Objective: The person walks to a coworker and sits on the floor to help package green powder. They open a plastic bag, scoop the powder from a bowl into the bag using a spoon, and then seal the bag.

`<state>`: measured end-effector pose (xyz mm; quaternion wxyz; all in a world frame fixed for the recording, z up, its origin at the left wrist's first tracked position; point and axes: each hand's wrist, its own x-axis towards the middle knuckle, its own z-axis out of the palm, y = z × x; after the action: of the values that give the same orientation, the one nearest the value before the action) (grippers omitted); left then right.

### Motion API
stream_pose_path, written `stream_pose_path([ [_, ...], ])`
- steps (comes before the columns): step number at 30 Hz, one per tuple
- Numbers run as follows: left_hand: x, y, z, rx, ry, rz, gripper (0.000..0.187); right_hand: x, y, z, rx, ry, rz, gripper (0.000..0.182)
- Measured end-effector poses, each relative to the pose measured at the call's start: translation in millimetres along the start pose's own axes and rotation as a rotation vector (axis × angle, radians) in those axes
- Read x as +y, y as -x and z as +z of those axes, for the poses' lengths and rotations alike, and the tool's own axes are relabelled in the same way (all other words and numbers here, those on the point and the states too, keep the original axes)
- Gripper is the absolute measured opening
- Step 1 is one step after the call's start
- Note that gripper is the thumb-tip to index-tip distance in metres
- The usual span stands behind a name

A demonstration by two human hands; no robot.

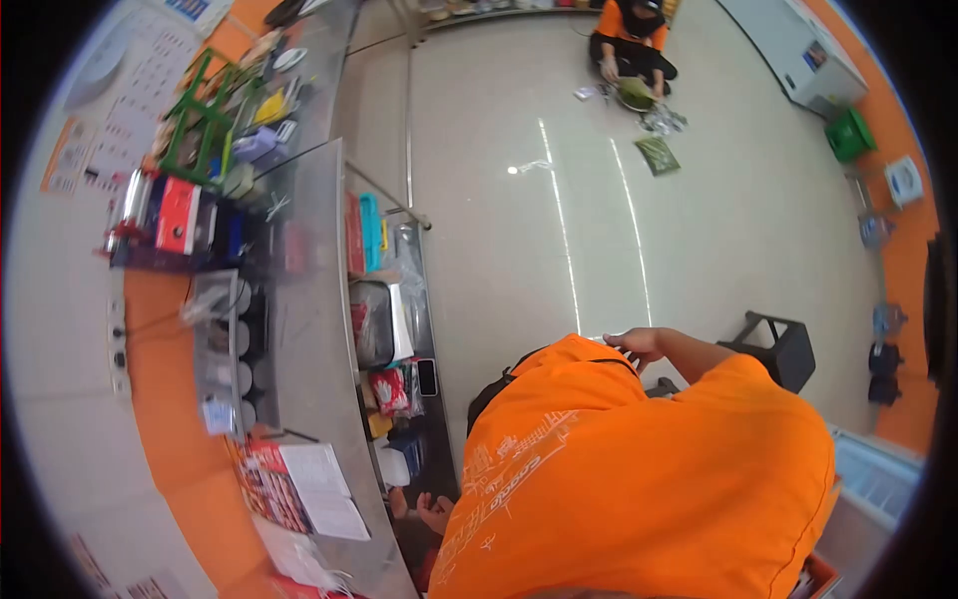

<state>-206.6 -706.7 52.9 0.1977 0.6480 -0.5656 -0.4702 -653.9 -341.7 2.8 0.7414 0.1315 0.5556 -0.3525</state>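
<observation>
Neither my left hand nor my right hand shows in the head view. Close before me, the orange shirt (649, 479) of a bent-over person fills the lower middle, with white print on its left part. This person's bare forearm reaches left from the sleeve, and the hand (644, 344) is bent over near the shirt's upper edge. Its fingertips are partly hidden. Lower left, beside the shelf, the fingers of a hand (434, 511) show past the shirt, the arm behind it hidden; I cannot tell whose it is.
Left runs a steel table (309, 299) with an open booklet (324, 489); its lower shelf holds a phone (427, 377) and packets. A black stool (778, 349) stands right. A second person (634, 45) sits on the floor at the back by a bowl (636, 95) and a green packet (658, 157).
</observation>
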Motion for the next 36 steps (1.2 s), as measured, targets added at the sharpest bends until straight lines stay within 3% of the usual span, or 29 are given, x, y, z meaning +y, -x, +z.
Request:
stream_pose_path([
  [2, 8, -44, 9, -0.135, -0.135, 0.197, 0.047, 2, 25, 11, 0.029, -0.088, -0.019, 0.073],
  [3, -20, -79, 19, -0.145, -0.192, 0.456, 0.045, 8, 27, 8, 0.018, -0.120, -0.038, 0.073],
  [5, -11, -99, 32, -0.179, -0.219, 0.564, 0.040, 15, 37, 12, -0.008, -0.212, -0.082, 0.068],
  [6, 23, -100, 55, -0.195, -0.193, 0.414, 0.038, 15, 37, 13, -0.010, -0.232, -0.106, 0.066],
  [12, 99, -216, 145, -0.530, -0.206, 0.238, 0.033, -4, -1, 20, 0.112, -0.292, -0.224, 0.045],
  [16, 209, -232, 215, -0.655, -0.120, 0.308, 0.025, -35, -25, 29, 0.287, -0.368, -0.262, 0.032],
  [20, 282, -263, 296, -0.721, -0.138, 0.345, 0.021, -90, -12, 17, 0.507, -0.209, -0.288, 0.021],
  [22, 310, -275, 335, -0.791, -0.150, 0.374, 0.020, -134, 12, 17, 0.572, -0.283, -0.287, 0.016],
  [27, 377, -293, 422, -1.004, -0.546, 0.466, 0.027, -166, 32, -1, 0.666, -0.384, -0.212, 0.022],
  [30, 397, -303, 475, -1.084, -0.830, 0.576, 0.027, -153, 29, -26, 0.697, -0.621, -0.242, 0.023],
  [33, 407, -294, 534, -1.190, -1.028, 0.550, 0.029, -147, 10, -71, 1.045, -0.502, -0.337, 0.023],
  [36, 418, -256, 596, -1.354, -0.996, -0.053, 0.029, -157, 5, -149, 1.308, -0.449, -0.709, 0.025],
])
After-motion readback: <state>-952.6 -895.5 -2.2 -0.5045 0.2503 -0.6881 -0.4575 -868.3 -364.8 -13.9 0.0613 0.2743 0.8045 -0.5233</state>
